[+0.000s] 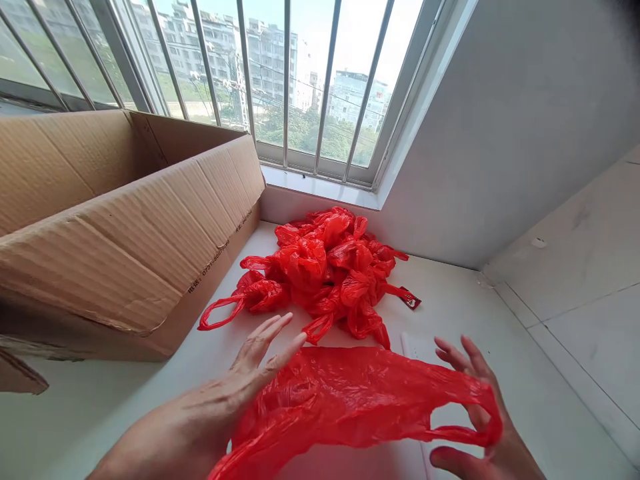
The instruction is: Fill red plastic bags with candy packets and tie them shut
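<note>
A red plastic bag is stretched sideways in front of me, its handle loops towards the right. My left hand is at the bag's left side, fingers straight and apart, with the palm turned towards the plastic. Behind the bag's handle end is my right hand. Its fingers and thumb are spread, and a handle loop lies against it; whether the loop hangs on the hand I cannot tell. Just beyond the hands, a heap of crumpled red plastic bags lies on the white surface, several with their handles sticking out.
A large open cardboard box stands on the left, its flap leaning towards me. A small dark red packet lies right of the heap. Behind are a barred window and a grey wall. A white strip shows partly under the bag.
</note>
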